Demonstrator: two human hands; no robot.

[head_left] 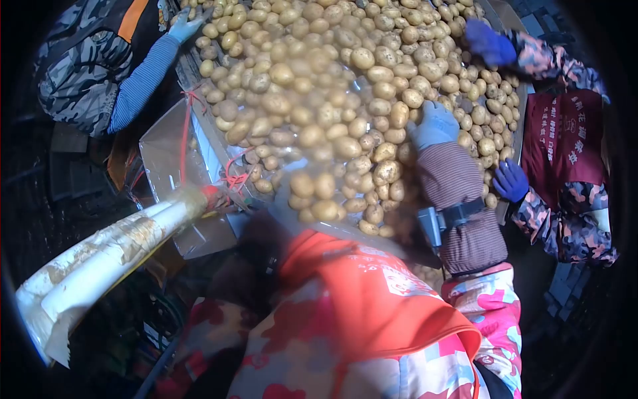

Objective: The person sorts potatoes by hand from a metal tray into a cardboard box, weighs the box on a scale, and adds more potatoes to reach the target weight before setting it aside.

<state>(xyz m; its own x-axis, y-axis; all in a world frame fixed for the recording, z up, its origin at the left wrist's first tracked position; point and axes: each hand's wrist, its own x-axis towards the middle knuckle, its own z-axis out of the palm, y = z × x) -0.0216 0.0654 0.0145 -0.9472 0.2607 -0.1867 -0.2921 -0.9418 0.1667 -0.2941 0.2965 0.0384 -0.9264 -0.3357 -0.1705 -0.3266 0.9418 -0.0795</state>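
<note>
- potatoes (362, 58): heap, too many to count
- wearer's gloved hands: 2, right hand (435, 126) center right, left hand (286, 194) blurred near center
- co-workers: 2, upper-left person (86, 73), right-side person (565, 146)
- co-workers' gloved hands: 3, pale blue glove (186, 25) upper left, purple gloves (490, 42) 2 at right
- wrist device (432, 226): 1, center right
- white tubes (119, 266): 2, lower left
- red cords (185, 136): left of center, number unclear

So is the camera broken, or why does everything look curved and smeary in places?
Head view, edges: black, rounded rim and bent shapes, probably just a very wide lens. Head view, centre: a hazy patch blurs some potatoes, cause unclear; the right hand looks crisper. Head view, bottom: strong light and dark shadow cross the red apron.
</note>
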